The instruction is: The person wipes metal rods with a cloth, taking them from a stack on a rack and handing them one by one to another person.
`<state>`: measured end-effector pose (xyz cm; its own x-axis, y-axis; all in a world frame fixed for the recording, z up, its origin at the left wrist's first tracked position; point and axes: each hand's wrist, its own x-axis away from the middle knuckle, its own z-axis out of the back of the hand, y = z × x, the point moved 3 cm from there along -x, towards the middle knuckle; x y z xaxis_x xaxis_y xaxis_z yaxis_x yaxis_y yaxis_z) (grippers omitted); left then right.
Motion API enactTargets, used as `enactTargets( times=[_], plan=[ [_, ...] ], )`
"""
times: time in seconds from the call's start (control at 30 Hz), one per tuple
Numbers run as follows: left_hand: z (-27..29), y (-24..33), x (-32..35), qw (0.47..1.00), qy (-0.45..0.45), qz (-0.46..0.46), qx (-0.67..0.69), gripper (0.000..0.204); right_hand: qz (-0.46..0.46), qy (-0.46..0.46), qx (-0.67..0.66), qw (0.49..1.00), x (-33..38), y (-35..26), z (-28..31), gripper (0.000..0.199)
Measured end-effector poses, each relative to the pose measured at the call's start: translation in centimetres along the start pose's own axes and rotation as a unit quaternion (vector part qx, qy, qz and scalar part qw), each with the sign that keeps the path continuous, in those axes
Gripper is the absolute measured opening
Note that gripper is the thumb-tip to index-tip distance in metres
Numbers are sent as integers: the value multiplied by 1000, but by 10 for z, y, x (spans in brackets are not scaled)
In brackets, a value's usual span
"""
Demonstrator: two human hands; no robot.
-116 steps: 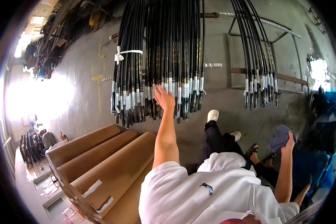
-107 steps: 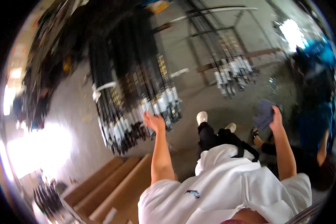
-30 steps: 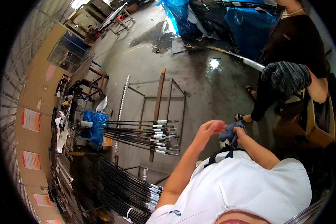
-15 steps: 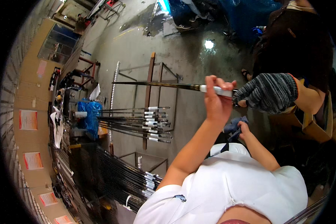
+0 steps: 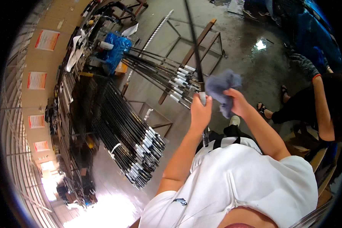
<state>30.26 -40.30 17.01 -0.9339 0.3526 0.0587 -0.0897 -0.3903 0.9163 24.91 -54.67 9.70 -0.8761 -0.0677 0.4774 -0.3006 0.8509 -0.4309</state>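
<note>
My left hand is closed around a long black fishing rod at its white band. The rod stands steeply across the view, its thin end running out past the top edge and its butt reaching down in front of my white shirt. A crumpled grey-blue cloth is gripped in my right hand, just right of the rod and slightly blurred. Whether the cloth touches the rod I cannot tell. Left of my hands, several similar rods with white bands rest across a brown rack bar.
A large bundle of black rods with white-banded ends lies at the left. A blue plastic wrap covers the far ends of the racked rods. At the right stands a co-worker with a grey-gloved hand, near cardboard boxes.
The rod has swung from level to steep, and the co-worker's gloved hand has come off its end and moved away right. My right hand has raised the cloth beside the rod. The view has turned.
</note>
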Motion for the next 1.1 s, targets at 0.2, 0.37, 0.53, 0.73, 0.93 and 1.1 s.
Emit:
enactTargets(
  times=[0.2, 0.37, 0.53, 0.73, 0.93, 1.1],
  plan=[
    [43, -11, 32, 933, 19, -14, -360, 28, 222, -7, 64, 973, -45, 28, -127, 38],
    [84, -20, 53, 930, 20, 181, -318, 51, 63, -13, -23, 998, -54, 34, -157, 22],
    [99, -31, 61, 930, 29, 180, -320, 46, 14, 69, -11, 997, -56, 71, -170, 31],
    [135, -72, 133, 907, 65, 219, -355, 27, 79, 126, -45, 988, -99, 3, -167, 35],
    [191, -179, 265, 883, 64, 237, -400, 25, 176, 170, 43, 969, -118, -140, -139, 50],
    [220, -228, 387, 840, 41, 319, -437, 26, 300, 167, 73, 936, -131, -287, -109, 36]
  ],
)
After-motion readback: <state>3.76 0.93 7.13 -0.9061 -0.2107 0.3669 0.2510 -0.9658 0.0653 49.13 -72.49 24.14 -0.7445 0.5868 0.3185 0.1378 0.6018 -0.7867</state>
